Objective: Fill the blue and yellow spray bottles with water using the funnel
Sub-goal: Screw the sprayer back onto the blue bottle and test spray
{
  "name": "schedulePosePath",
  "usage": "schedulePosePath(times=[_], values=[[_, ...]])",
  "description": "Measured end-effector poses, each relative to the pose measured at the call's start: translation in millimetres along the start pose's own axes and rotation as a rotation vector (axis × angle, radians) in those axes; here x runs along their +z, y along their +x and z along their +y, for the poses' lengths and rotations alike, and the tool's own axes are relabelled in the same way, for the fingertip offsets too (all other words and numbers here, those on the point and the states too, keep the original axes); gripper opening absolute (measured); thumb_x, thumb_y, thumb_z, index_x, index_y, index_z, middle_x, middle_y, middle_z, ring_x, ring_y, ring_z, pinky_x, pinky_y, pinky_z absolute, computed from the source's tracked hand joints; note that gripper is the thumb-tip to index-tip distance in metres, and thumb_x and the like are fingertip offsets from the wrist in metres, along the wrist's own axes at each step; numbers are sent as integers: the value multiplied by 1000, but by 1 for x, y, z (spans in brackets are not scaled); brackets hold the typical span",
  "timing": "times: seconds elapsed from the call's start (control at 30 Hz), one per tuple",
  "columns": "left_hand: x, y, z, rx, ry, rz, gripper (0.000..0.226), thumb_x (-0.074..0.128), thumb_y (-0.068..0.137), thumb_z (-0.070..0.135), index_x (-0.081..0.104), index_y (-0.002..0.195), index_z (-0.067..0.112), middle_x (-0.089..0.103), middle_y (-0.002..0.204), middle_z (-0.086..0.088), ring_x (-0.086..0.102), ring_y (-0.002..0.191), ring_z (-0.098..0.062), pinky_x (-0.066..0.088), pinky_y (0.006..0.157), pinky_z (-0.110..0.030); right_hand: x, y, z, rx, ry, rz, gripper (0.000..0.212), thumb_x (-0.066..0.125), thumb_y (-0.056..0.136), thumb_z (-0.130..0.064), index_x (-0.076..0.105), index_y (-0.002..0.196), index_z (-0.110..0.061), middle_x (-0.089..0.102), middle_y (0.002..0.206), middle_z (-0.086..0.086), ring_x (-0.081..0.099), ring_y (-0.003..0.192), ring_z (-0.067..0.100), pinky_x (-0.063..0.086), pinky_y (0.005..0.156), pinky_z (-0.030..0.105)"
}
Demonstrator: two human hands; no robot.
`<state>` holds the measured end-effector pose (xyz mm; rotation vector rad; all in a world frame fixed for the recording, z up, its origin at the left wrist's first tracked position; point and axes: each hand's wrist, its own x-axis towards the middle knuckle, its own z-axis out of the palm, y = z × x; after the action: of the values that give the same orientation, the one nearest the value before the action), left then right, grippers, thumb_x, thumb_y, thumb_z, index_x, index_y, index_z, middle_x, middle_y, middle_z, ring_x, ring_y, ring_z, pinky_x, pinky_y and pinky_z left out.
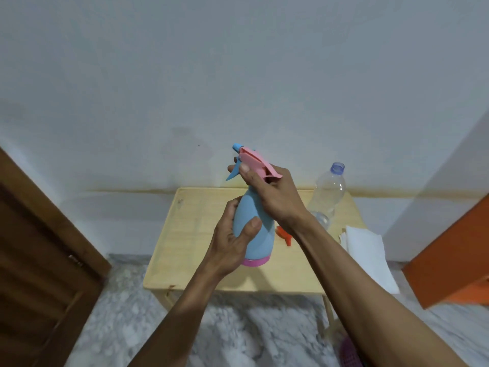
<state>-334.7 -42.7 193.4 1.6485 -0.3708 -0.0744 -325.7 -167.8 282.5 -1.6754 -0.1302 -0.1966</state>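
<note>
Left hand (pixel 232 242) grips blue spray bottle (pixel 255 234) body, right hand (pixel 272 197) grips its pink head (pixel 255 161)

- Both forearms are bare from the lower edge of the view up to the wrists; no sleeve shows on either.
- The left hand (pixel 232 242) wears no glove, ring or band.
- The right hand (pixel 272 193) is likewise bare, and its wrist carries no watch or bracelet.
- Short, unpainted nails show on both thumbs.
</note>
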Motion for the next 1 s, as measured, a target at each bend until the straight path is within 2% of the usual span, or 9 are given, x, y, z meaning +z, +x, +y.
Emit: schedulePosePath(times=[0.1,0.27,0.4,0.5,0.6,0.7,0.83,0.9,1.0], values=[[21,-32,0,-19,33,-19,65,58,79,66,46,132,30,62,121,7,65,107,-15,57,86,-47,-12,-37,5,8,52,71,15,64,98,-32,75,106,-25,78,103,-10,70,103,10,53,95,31],[38,-89,-1,-52,37,-48,67,57,79,74,48,133,36,64,124,9,65,110,-15,54,89,-53,-21,-93,8,63,46,127,12,66,97,-29,76,92,-25,69,70,-18,56,64,-2,44,63,9],[38,-121,1,-69,40,-75,69,57,80,74,47,137,36,63,127,8,63,114,-17,53,92,-54,-21,-124,-1,55,-36,23,22,60,100,-33,72,111,-18,75,104,-5,65,83,6,49,76,19],[32,-131,9,-59,105,-67,59,51,86,70,50,135,36,63,125,11,61,115,-10,53,92,-43,-14,-135,-7,39,-15,133,17,56,102,-32,67,110,-22,75,104,-2,73,79,16,52,73,25],[12,-132,9,-48,312,85,53,45,91,67,54,132,34,65,121,12,59,115,-5,48,88,-26,-9,-141,-9,78,6,287,10,58,101,-31,63,93,-32,72,100,9,73,64,20,54,76,38],[-17,-128,-7,-61,576,207,58,43,92,68,52,135,31,62,131,6,56,120,-14,50,93,-39,-6,-143,0,109,-140,391,26,54,101,-36,64,91,-14,70,88,13,73,58,20,55,76,42],[-51,-122,-20,-149,837,132,61,36,94,68,50,138,27,57,139,1,57,118,-26,49,93,-44,7,-143,31,221,-304,393,42,48,99,-39,58,77,-5,62,68,12,71,52,18,54,66,41],[-63,-119,-27,-197,933,91,63,34,95,67,50,138,24,58,137,-2,58,115,-28,49,91,-45,19,-145,56,295,-377,354,45,44,96,-46,53,65,-15,59,60,5,72,59,26,52,66,44],[-73,-115,-43,-296,991,-14,62,35,97,63,50,139,20,58,136,-6,57,118,-30,49,93,-44,36,-152,92,465,-497,279,42,40,96,-44,62,73,-17,64,80,11,63,86,37,46,79,42]])
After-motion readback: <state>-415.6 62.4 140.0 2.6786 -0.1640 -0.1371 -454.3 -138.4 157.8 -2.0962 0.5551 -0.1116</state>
